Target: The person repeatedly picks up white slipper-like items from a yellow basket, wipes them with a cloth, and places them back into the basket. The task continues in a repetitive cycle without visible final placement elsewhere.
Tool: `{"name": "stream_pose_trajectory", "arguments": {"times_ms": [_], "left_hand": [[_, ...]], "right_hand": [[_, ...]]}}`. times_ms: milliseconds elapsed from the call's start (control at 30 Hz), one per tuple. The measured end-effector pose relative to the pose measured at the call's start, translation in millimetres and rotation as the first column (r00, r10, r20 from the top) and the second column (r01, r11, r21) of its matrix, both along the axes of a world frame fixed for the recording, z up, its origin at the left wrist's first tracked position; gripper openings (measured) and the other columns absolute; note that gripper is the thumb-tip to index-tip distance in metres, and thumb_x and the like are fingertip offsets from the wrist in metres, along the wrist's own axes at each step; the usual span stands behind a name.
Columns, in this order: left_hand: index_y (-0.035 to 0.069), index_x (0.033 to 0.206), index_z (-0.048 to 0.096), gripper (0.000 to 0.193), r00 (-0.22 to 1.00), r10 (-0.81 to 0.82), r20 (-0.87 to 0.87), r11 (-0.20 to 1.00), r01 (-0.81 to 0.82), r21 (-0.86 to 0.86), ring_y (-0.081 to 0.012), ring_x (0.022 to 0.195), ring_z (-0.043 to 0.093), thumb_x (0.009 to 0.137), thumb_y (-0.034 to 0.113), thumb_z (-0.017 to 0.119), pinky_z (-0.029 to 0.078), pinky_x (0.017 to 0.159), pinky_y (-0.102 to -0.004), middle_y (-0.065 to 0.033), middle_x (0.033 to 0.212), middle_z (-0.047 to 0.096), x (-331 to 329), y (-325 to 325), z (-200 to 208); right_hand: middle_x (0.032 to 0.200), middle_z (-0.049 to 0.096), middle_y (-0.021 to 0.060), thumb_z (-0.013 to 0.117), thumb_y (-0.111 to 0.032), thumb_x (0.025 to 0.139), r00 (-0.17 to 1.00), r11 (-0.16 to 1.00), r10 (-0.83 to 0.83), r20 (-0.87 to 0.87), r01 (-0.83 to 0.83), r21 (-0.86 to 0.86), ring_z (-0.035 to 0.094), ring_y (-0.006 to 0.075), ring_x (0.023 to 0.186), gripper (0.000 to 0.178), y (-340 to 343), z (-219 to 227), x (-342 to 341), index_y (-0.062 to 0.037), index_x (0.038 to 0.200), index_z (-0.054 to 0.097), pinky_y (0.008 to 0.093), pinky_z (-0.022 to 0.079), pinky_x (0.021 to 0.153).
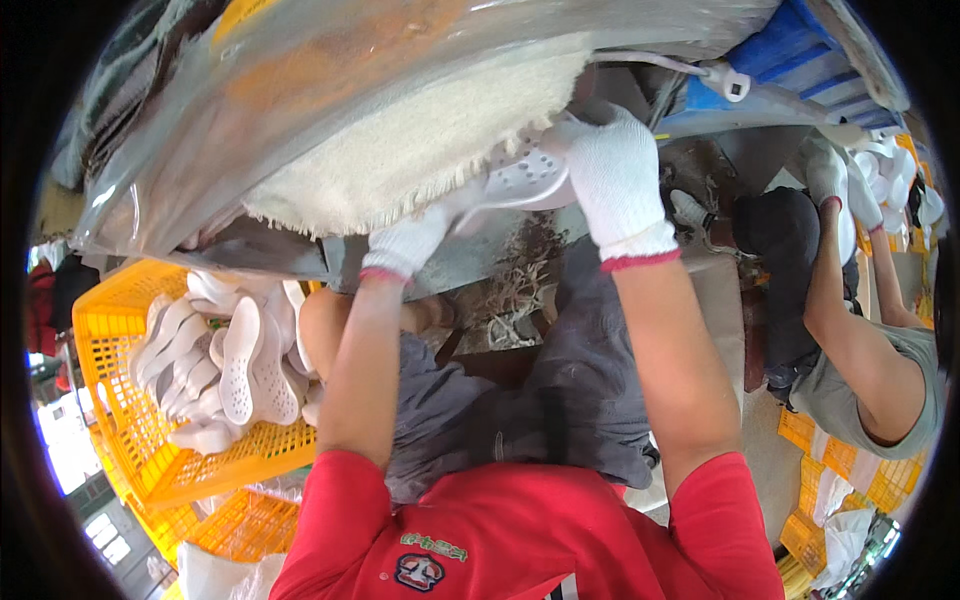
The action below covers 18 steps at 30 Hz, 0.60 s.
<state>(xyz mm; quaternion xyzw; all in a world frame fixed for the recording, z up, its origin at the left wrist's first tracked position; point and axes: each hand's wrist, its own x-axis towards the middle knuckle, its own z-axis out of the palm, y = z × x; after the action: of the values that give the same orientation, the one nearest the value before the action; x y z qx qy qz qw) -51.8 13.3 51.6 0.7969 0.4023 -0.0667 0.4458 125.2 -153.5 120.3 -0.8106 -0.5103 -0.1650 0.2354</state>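
A white shoe sole [528, 178] with small round holes is held at the edge of a fringed cream cloth. My right hand [615, 175], in a white knit glove with a red cuff, grips its far right end. At the sole's other end, my left hand [408, 243] in a matching glove has its fingers closed around it, partly hidden by the fringed cloth [430, 140]. The cloth hangs from a machine cover wrapped in clear plastic [290, 80] and hides part of the sole.
On my left stands a yellow plastic crate [160, 470] heaped with white soles [243, 350]. Pale scraps [515, 290] lie below my hands. A white cable [650, 60] runs above my right hand. To the right, a co-worker [865, 370] in gloves handles white soles near more yellow crates.
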Motion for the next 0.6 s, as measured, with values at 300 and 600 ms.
{"name": "stream_pose_trajectory", "arguments": {"times_ms": [300, 600], "left_hand": [[-0.003, 0.137, 0.07, 0.042, 0.67, 0.154, 0.727, 0.987, -0.07, -0.144, -0.0231, 0.107, 0.076, 0.11, 0.029, 0.075, 0.063, 0.091, -0.0411, -0.0088, 0.122, 0.078, 58.5, -83.9, -12.2], [0.011, 0.144, 0.061, 0.085, 0.465, 0.883, 0.054, -0.031, 0.173, -0.985, -0.0365, 0.101, 0.072, 0.109, 0.084, 0.038, 0.062, 0.09, -0.0538, -0.0148, 0.122, 0.071, -12.5, -91.2, 17.8]], "right_hand": [[0.139, 0.07, 0.0232, 0.087, -0.017, 0.084, 0.945, 0.966, 0.144, -0.295, -0.199, -0.166, 0.063, 0.039, 0.14, 0.069, -65.2, 65.7, -77.0, -0.0017, 0.148, 0.066, 0.0517, 0.048, 0.121], [0.108, 0.08, 0.0148, 0.08, -0.012, 0.093, 0.896, 0.941, 0.296, -0.331, -0.333, -0.062, 0.076, 0.0372, 0.089, 0.045, -71.1, 34.3, -141.8, -0.0138, 0.138, 0.076, 0.0469, 0.062, 0.078]]}}
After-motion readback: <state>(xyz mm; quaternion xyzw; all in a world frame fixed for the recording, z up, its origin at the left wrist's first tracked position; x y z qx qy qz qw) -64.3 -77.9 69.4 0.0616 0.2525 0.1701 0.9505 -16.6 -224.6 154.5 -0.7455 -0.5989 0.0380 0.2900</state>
